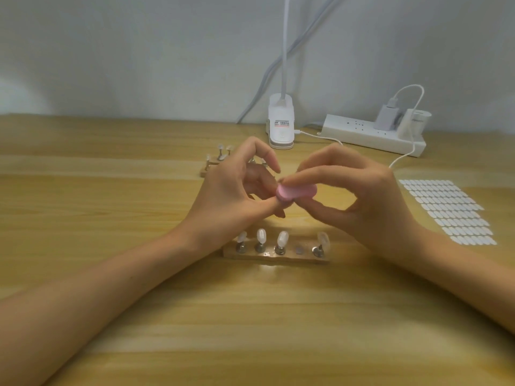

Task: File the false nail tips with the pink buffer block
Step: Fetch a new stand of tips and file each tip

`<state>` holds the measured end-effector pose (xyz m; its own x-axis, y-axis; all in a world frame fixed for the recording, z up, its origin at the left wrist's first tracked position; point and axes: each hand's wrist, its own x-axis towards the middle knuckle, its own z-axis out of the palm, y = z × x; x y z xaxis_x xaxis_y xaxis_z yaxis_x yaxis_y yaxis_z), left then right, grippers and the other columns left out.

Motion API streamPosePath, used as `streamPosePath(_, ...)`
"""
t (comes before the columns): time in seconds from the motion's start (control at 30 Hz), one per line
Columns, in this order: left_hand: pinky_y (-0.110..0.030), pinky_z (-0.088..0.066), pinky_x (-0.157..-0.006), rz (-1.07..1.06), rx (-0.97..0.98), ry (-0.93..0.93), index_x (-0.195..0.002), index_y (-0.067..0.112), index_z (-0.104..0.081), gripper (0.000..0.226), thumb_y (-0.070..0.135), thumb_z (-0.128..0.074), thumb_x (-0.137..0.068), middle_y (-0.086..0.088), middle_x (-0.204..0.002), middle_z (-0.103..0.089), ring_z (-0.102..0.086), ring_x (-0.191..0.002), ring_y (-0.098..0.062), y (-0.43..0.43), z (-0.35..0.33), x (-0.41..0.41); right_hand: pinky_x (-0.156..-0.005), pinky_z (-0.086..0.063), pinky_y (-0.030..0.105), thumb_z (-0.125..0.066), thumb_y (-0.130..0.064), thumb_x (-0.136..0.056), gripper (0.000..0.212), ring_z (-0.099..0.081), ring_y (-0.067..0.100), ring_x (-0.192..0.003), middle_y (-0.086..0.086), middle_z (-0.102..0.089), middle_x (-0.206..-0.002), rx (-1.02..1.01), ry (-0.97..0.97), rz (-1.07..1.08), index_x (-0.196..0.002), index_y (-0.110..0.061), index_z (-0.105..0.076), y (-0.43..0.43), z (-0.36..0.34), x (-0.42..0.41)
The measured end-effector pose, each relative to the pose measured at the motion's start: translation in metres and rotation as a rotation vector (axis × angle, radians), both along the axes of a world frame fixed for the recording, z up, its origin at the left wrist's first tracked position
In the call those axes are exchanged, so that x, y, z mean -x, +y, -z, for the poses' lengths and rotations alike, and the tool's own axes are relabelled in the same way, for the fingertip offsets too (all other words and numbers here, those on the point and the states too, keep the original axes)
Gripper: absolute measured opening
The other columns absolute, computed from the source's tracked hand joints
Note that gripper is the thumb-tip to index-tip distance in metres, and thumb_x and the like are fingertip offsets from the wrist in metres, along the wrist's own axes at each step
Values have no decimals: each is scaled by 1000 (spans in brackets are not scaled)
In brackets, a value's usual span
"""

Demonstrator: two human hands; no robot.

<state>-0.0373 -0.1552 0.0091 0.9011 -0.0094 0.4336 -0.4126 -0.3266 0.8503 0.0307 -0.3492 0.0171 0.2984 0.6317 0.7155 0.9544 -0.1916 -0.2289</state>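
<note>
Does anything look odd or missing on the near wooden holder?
The fourth spot from the left on the near wooden holder shows only a flat disc. The other four spots hold nail tips.

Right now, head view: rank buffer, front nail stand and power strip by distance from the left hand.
1. Buffer, at the left hand's fingertips, centre.
2. Front nail stand, just nearer the camera.
3. Power strip, back right by the wall.

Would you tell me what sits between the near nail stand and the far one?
In the head view, both hands meet there: the right hand pinches the pink buffer block, the left hand a mostly hidden small piece.
</note>
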Motion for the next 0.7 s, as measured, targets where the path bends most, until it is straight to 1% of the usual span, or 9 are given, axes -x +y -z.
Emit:
streamPosePath(0.1, -39, -57, -62, -20, -9, 12, -98, 15, -51, 38, 4, -83, -80, -3, -76, -76, -76, -69, -17, 1, 1, 0, -82, -48, 19, -75, -12, -87, 16, -62, 12, -87, 7, -66, -96, -57, 52, 104, -104, -13, -76, -5, -3, -9)
streamPosePath(0.17, -43, -57, -65, -14, -6, 20, -100, 16, -52, 38, 3, -82, -80, -2, -78, -76, -77, -72, -16, 0, 1, 0, -80, -47, 17, -72, -19, -88, 17, -62, 12, -87, 6, -67, -96, -94, 103, 122, -105, -18, -72, -8, -4, -11)
streamPosePath(0.23, -38, -56, -64, -34, -5, 23, -102, 19, -54, 39, 6, -83, -80, 1, -80, -77, -76, -76, -13, 0, 0, 1, -80, -45, 14, -70, -24, -89, 18, -62, 10, -89, 5, -68, -97, -92, 124, 113, -107, -20, -71, -9, 0, -11)
streamPosePath(0.33, -24, -53, -65, -69, 28, 8, -108, 25, -57, 39, 17, -83, -81, 6, -84, -78, -74, -87, -9, 2, -4, 3, -81, -46, 14, -70, -23, -88, 20, -63, 14, -90, 8, -68, -97, -73, 167, 99, -107, -15, -74, -13, 7, -11)
streamPosePath(0.37, -22, -52, -67, -71, 57, 2, -111, 27, -57, 40, 18, -82, -81, 6, -86, -78, -74, -89, -9, 3, -6, 4, -80, -45, 13, -70, -22, -88, 21, -63, 14, -89, 9, -68, -96, -74, 195, 103, -106, -13, -75, -15, 8, -11)
streamPosePath(0.47, -23, -56, -77, -26, 122, -38, -119, 26, -56, 45, 13, -80, -83, 1, -89, -78, -74, -92, -14, 6, -10, 9, -77, -40, 11, -72, -24, -87, 20, -63, 14, -86, 6, -69, -97, -88, 274, 119, -104, -14, -76, -20, 9, -11)
streamPosePath(0.53, -26, -58, -82, 52, 153, -55, -123, 21, -55, 49, 12, -80, -82, -4, -92, -77, -75, -94, -19, 4, -11, 15, -75, -41, 17, -72, -27, -87, 20, -63, 17, -86, 4, -70, -98, -78, 296, 125, -103, -17, -77, -20, 9, -11)
streamPosePath(0.6, -29, -58, -85, 108, 107, -77, -125, 19, -54, 52, 16, -80, -81, -5, -92, -75, -75, -94, -24, -1, -12, 21, -73, -44, 24, -70, -30, -87, 22, -64, 18, -86, 4, -70, -99, -66, 293, 124, -104, -18, -76, -21, 10, -11)
streamPosePath(0.7, -24, -57, -85, 93, -64, -136, -125, 21, -55, 52, 15, -83, -81, 3, -85, -72, -75, -91, -22, -9, -13, 29, -72, -46, 29, -69, -33, -87, 24, -64, 18, -86, 4, -69, -99, -75, 293, 113, -104, -19, -76, -21, 10, -10)
